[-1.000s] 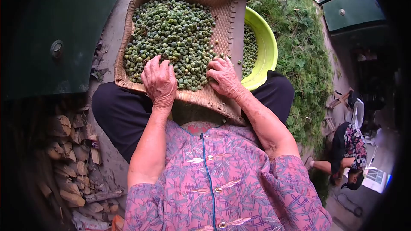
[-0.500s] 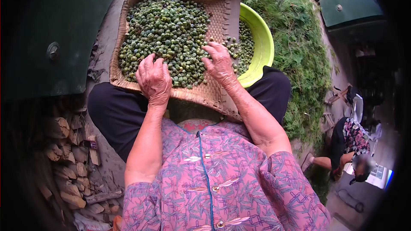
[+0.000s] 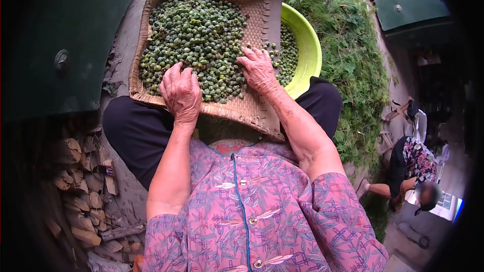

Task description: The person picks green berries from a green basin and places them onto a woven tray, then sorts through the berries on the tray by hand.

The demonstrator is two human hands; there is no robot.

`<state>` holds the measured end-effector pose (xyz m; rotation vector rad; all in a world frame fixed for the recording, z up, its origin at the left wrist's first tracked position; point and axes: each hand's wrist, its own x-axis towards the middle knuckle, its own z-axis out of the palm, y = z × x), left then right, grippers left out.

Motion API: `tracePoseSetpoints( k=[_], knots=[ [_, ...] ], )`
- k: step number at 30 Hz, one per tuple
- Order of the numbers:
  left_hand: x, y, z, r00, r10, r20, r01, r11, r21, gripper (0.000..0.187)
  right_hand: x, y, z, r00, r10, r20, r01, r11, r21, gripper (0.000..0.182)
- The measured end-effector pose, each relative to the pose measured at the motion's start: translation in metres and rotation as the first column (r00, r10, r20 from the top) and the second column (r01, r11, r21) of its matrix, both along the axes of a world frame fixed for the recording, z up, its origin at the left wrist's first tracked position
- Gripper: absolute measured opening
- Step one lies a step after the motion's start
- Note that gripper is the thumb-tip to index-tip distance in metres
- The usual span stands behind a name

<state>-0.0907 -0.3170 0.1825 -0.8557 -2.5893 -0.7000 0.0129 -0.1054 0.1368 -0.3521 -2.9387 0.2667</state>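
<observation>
1. The left hand (image 3: 180,92), palm down, has its bent fingers at the near edge of a broad heap of small, round green fruits (image 3: 194,40); its fingertips are partly hidden, so I cannot tell whether they close on any.
2. The right hand (image 3: 258,70) is at the heap's right edge, fingers bent and pointing left into the fruits; whether it grips any cannot be told either.
3. The hands are well apart from each other.
4. The heap lies in a shallow, tan woven tray (image 3: 250,108) with raised walls and a flat brown strip (image 3: 273,20) along its right side, between the dark-trousered knees.
5. That strip overlaps a round, lime-green basin (image 3: 313,55), which holds more green fruits (image 3: 289,53); a few loose ones show just beyond the right fingers.
6. Feathery green cut plants (image 3: 348,65) cover the ground right of the basin.
7. Split firewood (image 3: 80,191) is stacked at lower left; another person in a floral top (image 3: 421,158) bends over at far right.
</observation>
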Motion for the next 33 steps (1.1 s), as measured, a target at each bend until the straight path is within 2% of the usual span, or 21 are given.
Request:
tracePoseSetpoints(
  k=[4,6,8,11,12,14,16,17,18,20,26,28,30,32,33],
  knots=[
    [0.001,0.0,0.001,1.0,0.008,0.007,-0.008,1.0,-0.006,0.018,0.02,0.033,0.002,0.972,-0.224,0.076,0.215,0.97,0.112,0.029],
    [0.001,0.001,0.001,1.0,0.007,0.01,-0.007,1.0,-0.007,0.018,0.03,0.04,0.005,0.94,-0.339,0.039,0.336,0.94,0.063,0.027],
    [0.001,0.001,0.001,1.0,0.006,0.012,-0.006,1.0,-0.009,0.018,0.035,0.038,0.005,0.909,-0.416,0.01,0.414,0.906,0.089,0.028],
    [0.001,0.002,0.002,1.0,0.005,0.01,-0.004,1.0,-0.016,0.018,0.028,0.006,0.017,0.943,-0.32,-0.088,0.319,0.947,-0.018,0.03],
    [0.001,0.002,0.001,1.0,0.007,0.017,-0.006,1.0,-0.017,0.018,0.021,-0.007,0.018,0.94,-0.307,-0.149,0.288,0.948,-0.132,0.024],
    [0.0,0.0,0.0,1.0,0.011,0.02,-0.01,1.0,-0.025,0.019,0.006,-0.024,0.017,0.941,-0.296,-0.166,0.224,0.909,-0.352,0.017],
    [0.001,0.001,0.0,1.0,0.012,0.018,-0.012,1.0,-0.014,0.019,-0.009,-0.035,0.005,0.915,-0.353,-0.197,0.251,0.878,-0.408,0.013],
    [0.002,0.001,0.001,1.0,0.02,0.011,-0.02,1.0,-0.024,0.019,-0.016,-0.038,0.002,0.909,-0.387,-0.153,0.287,0.85,-0.443,0.012],
    [0.002,0.002,0.001,1.0,0.022,0.006,-0.022,0.999,-0.025,0.019,-0.02,-0.04,0.0,0.909,-0.385,-0.157,0.283,0.849,-0.445,0.012],
    [0.001,0.001,0.002,1.0,0.008,-0.012,-0.008,1.0,-0.017,0.019,-0.028,-0.044,-0.003,0.911,-0.408,-0.056,0.346,0.832,-0.434,0.011],
    [0.002,0.0,0.008,0.999,-0.049,-0.024,0.048,0.999,-0.017,0.023,-0.029,-0.04,-0.008,0.913,-0.4,-0.083,0.324,0.832,-0.451,0.01],
    [0.002,0.0,0.009,0.991,-0.131,-0.029,0.131,0.991,-0.006,0.024,-0.023,-0.043,0.006,0.898,-0.428,-0.099,0.26,0.7,-0.665,0.011],
    [0.003,0.0,0.012,0.987,-0.158,-0.021,0.158,0.987,-0.021,0.029,-0.016,-0.05,0.017,0.902,-0.418,-0.109,0.232,0.681,-0.694,0.014],
    [0.003,0.0,0.016,0.969,-0.248,-0.014,0.248,0.968,-0.033,0.035,-0.009,-0.058,0.024,0.909,-0.415,0.024,0.178,0.335,-0.925,0.017],
    [0.003,0.0,0.02,0.961,-0.274,-0.036,0.273,0.961,-0.04,0.038,-0.006,-0.061,0.027,0.923,-0.383,0.032,0.163,0.313,-0.936,0.018]
  ],
)
